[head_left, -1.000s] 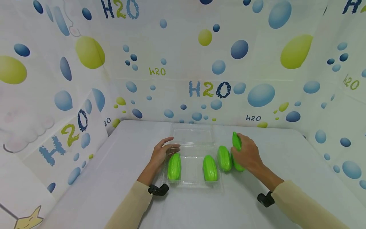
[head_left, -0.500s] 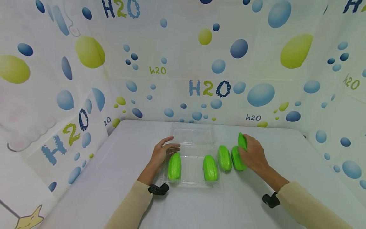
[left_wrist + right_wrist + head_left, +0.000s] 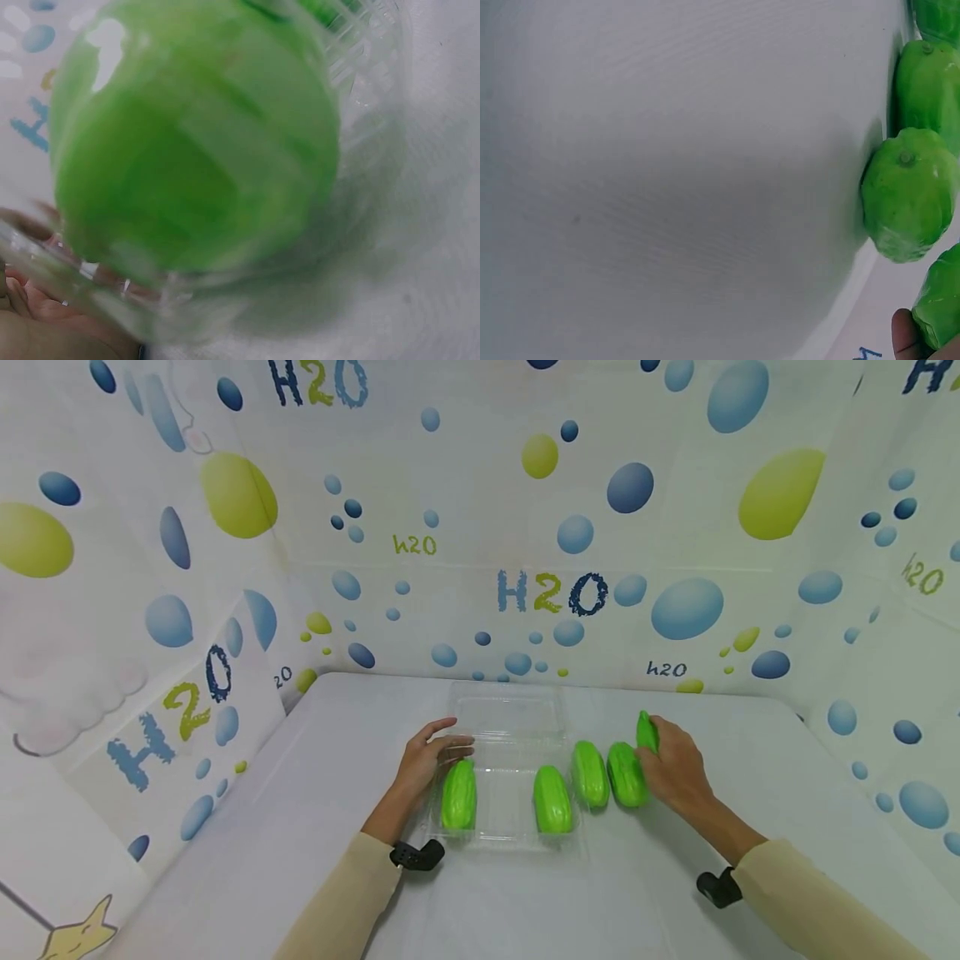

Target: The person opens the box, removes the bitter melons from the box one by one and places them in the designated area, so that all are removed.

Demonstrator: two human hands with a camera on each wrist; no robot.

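My right hand (image 3: 677, 767) grips a bright green, ridged, cucumber-shaped vegetable (image 3: 647, 732), mostly hidden in the head view; its end (image 3: 939, 300) shows in the right wrist view. Left of it, two like vegetables, one nearer (image 3: 627, 775) and one farther (image 3: 590, 775), lie side by side on the table. A clear plastic container (image 3: 506, 842) has its lid laid back. Inside it, one vegetable (image 3: 459, 797) lies at the left wall and another (image 3: 553, 800) at the right. My left hand (image 3: 420, 766) rests at the container's left rim, fingers extended over it.
A white cloth covers the table (image 3: 315, 777). Behind it and at the sides hangs a white sheet (image 3: 465, 468) printed with blue and green drops. The container's clear lid (image 3: 506, 714) lies toward the back. A black wrist camera (image 3: 720, 888) sits under the right wrist.
My right hand has moved to the right with the vegetable in its grip, away from the two on the table, which show more fully. The left hand and container have stayed put.
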